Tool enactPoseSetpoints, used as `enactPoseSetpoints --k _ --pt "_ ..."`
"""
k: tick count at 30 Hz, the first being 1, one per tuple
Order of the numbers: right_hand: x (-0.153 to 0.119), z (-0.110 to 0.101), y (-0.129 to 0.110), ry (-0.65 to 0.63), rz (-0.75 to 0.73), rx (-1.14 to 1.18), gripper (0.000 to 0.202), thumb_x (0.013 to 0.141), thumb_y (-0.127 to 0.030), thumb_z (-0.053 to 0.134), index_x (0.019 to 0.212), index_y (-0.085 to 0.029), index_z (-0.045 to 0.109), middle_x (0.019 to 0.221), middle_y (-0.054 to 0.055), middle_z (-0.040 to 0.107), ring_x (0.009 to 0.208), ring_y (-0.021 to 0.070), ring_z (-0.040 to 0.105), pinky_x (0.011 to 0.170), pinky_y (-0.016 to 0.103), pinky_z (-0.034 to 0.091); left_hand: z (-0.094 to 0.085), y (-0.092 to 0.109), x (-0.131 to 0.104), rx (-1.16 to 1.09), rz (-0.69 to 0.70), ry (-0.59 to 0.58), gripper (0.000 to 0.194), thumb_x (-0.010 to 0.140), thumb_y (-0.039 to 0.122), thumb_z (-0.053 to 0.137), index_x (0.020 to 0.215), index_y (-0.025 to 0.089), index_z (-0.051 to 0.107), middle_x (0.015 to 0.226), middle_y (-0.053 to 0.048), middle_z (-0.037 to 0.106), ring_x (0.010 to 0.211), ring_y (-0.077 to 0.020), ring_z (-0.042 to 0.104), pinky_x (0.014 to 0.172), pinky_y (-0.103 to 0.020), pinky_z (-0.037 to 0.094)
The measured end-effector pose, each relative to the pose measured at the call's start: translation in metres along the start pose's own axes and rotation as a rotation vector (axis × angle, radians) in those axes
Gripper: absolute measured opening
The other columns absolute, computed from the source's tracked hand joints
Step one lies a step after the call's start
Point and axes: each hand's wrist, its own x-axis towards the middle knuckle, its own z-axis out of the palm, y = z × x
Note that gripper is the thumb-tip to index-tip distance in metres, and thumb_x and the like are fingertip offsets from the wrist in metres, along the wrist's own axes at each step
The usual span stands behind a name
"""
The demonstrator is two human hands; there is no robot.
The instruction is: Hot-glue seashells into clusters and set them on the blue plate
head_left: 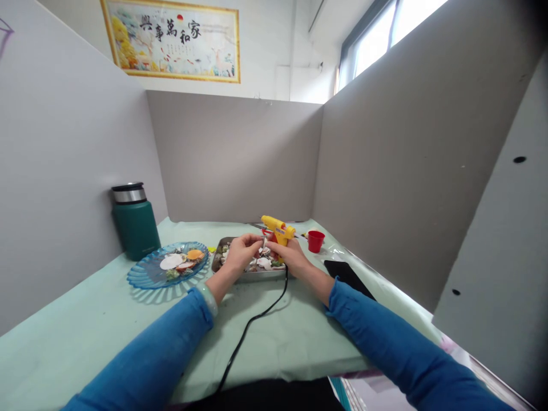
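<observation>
My right hand [289,255] grips a yellow hot glue gun [277,227], nozzle pointing left, its black cord [252,322] trailing toward me over the table. My left hand [242,250] pinches a small pale piece, perhaps a shell, right at the nozzle tip. Both hands hover over a metal tray [257,275] filled with several shells and small pieces. A blue glass plate [148,276] with shells and coloured pieces lies to the left of the tray.
A dark green thermos [135,222] stands at the left partition. A small red cup [315,240] sits right of the tray, and a black phone [346,275] lies near the right wall. Grey partitions enclose the pale green table on three sides.
</observation>
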Motion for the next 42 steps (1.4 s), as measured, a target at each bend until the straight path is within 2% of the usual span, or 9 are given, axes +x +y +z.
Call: enactPoseSetpoints --k 7,15,35,42 --pt "0.001 0.000 0.000 0.007 0.002 -0.025 0.027 0.066 -0.032 0.075 0.084 -0.020 0.060 0.060 -0.004 0.054 0.049 0.0101 0.047 0.048 0.024 0.038 0.000 -0.001 0.000 0.002 0.001 -0.007 0.022 0.065 0.032 0.070 0.077 0.013 0.067 0.061 0.001 0.061 0.048 -0.0091 0.051 0.048 -0.022 0.040" --pt "0.002 -0.001 0.006 -0.007 -0.013 -0.063 0.027 0.068 -0.035 0.074 0.085 -0.019 0.060 0.059 -0.004 0.054 0.049 0.0107 0.048 0.048 0.024 0.037 -0.001 -0.009 0.003 0.100 0.047 0.004 0.015 0.068 0.028 0.064 0.074 0.015 0.066 0.060 0.001 0.061 0.048 -0.0099 0.053 0.051 -0.022 0.042" --pt "0.004 -0.002 0.009 -0.022 -0.021 -0.082 0.024 0.069 -0.033 0.073 0.085 -0.021 0.058 0.060 -0.004 0.055 0.050 0.0112 0.048 0.048 0.025 0.039 0.001 -0.009 0.002 0.083 -0.010 0.007 0.013 0.066 0.028 0.067 0.070 0.015 0.066 0.055 0.002 0.059 0.046 -0.0113 0.054 0.049 -0.023 0.042" --pt "0.005 -0.002 0.010 -0.015 -0.020 -0.091 0.024 0.069 -0.032 0.072 0.084 -0.020 0.059 0.060 -0.004 0.054 0.050 0.0099 0.047 0.047 0.023 0.038 0.000 -0.009 0.003 0.043 -0.040 -0.030 0.016 0.065 0.030 0.069 0.070 0.015 0.065 0.058 0.002 0.059 0.047 -0.0104 0.054 0.048 -0.022 0.041"
